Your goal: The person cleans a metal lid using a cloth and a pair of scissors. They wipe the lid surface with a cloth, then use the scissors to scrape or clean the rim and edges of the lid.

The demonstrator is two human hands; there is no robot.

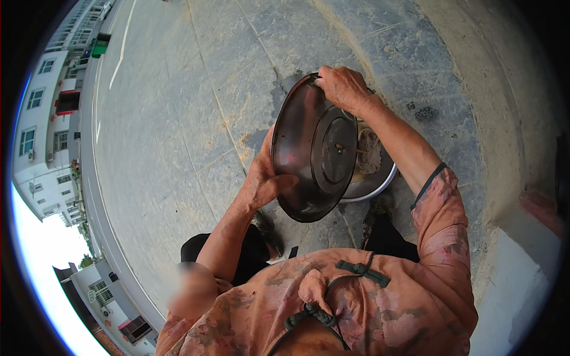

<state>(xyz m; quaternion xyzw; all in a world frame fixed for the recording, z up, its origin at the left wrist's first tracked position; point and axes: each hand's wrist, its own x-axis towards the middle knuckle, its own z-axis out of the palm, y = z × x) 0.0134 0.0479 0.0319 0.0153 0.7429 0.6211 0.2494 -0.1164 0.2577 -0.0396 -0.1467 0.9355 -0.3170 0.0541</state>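
A dark-bottomed metal basin (296, 151) is tilted steeply on its side, its underside towards me. My left hand (267, 178) grips its left edge, the thumb pressed on the outside wall. On the upper rim my right hand (343, 86) is closed, with its fingers over the edge. Behind and to the right of this basin, a second metal basin (386, 183) shows only in part. A greyish, rough-surfaced thing (370, 153) with a thin brown stick lies in it, over some yellowish contents. The inside of the tilted basin is hidden.
Wet patches mark the stone-like paving (213, 111) around the basins. A small dark clump (426, 113) lies to the right. My feet are below the basins. A pale block or wall (512, 267) stands at the lower right. A road, buildings and a green bin (99, 46) are far left.
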